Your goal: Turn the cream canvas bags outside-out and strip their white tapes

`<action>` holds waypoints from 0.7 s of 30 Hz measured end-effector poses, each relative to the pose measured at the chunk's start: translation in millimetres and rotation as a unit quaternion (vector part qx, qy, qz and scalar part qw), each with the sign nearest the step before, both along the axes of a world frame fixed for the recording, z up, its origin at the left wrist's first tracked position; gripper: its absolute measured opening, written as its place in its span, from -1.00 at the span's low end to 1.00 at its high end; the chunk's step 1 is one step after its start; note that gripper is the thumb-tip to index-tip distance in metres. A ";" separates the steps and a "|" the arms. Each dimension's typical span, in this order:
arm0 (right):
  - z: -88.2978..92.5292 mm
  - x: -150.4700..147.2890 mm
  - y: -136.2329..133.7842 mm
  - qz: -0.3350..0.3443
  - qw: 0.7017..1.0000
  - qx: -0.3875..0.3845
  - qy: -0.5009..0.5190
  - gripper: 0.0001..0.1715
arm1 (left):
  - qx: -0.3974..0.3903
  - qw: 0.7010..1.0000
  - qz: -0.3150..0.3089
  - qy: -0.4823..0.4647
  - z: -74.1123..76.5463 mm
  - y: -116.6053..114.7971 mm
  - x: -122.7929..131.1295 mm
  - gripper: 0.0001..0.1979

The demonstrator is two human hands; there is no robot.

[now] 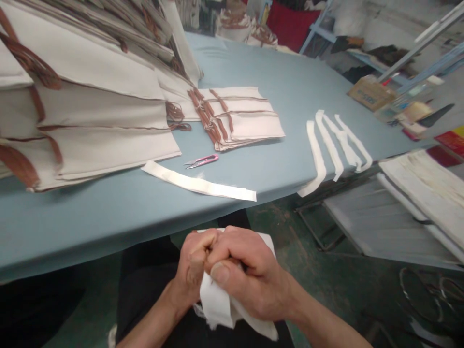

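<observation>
Both my hands are closed together over my lap, just off the table's front edge. My left hand (194, 266) and my right hand (250, 270) grip a white cloth strip (216, 302), whose frayed ends hang below them. Part of the cloth is hidden inside my fingers. Ahead on the table lies a flat white strip (199, 184), and just beyond it a pair of pink-handled thread snips (202, 161). Neither hand touches these.
Cream fabric pieces with brown ties (116, 145) cover the left of the blue-topped table (290, 87). A smaller stack (253, 121) sits mid-table. Several white strips (329, 145) lie at the right edge. A cardboard box (371, 93) stands back right.
</observation>
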State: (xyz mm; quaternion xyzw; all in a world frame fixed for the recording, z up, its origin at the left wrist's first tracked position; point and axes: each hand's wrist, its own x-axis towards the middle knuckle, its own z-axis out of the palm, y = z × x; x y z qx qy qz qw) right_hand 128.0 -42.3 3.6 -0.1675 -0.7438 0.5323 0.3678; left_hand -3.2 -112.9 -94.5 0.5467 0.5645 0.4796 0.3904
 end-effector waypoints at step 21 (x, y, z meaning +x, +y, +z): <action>11.5 26.3 32.0 0.035 0.958 0.245 -0.145 -0.58 | -0.039 0.989 -0.130 0.063 116.8 8.9 -29.5 -0.49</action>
